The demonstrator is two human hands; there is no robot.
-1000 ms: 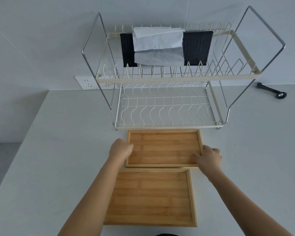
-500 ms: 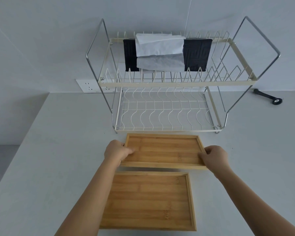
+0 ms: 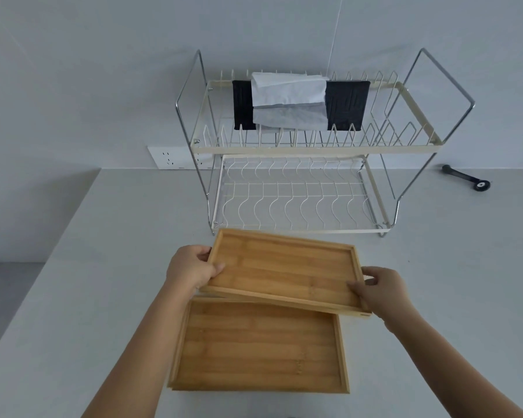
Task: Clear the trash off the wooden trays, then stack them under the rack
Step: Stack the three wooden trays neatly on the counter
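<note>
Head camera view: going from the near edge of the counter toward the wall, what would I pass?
Lower tray → lifted tray, held by left hand and right hand → rack → wall socket.

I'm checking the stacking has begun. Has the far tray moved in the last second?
Yes. The far tray, held in both hands, has lifted and swung toward the person; its near edge now overlaps the near tray, away from the rack.

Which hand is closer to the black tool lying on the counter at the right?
The right hand. It holds the raised tray's right end, below and left of the black tool. The left hand grips the tray's opposite end, much farther away.
</note>
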